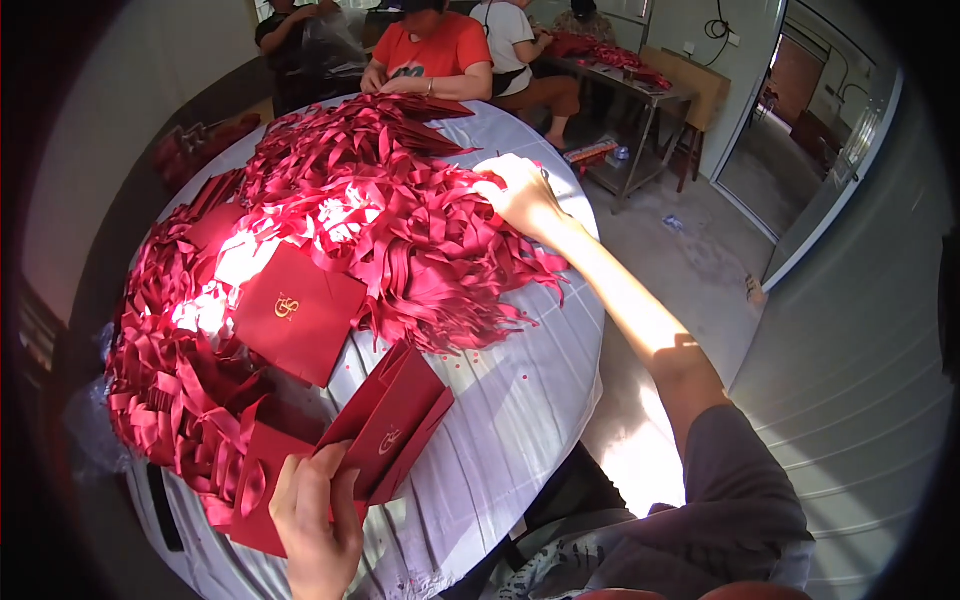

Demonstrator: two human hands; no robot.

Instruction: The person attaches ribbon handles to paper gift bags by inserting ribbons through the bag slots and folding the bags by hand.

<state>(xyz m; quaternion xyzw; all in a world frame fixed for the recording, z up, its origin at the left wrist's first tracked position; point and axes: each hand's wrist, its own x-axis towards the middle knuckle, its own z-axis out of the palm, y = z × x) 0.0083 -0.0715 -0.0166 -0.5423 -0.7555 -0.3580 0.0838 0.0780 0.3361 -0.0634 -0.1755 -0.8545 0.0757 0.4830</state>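
My left hand (318,520) is closed on the edge of a red paper bag (400,430) with a gold emblem, which stands partly opened and tilted at the near side of the table. Another flat red piece (262,480) lies beside it, partly behind the hand. Stretched far forward, my right hand (525,195) pinches at the right edge of a big heap of red ribbons (430,235); its fingertips are partly hidden and washed out by sunlight. A flat red bag (300,312) with a gold emblem rests against the heap.
The round table (480,430) has a wrinkled white cover with small red dots on it. Across it sits a person in a red shirt (435,50), hands at the heap. Others work behind, near a side table (640,90) with red items. A glass door (830,150) is at right.
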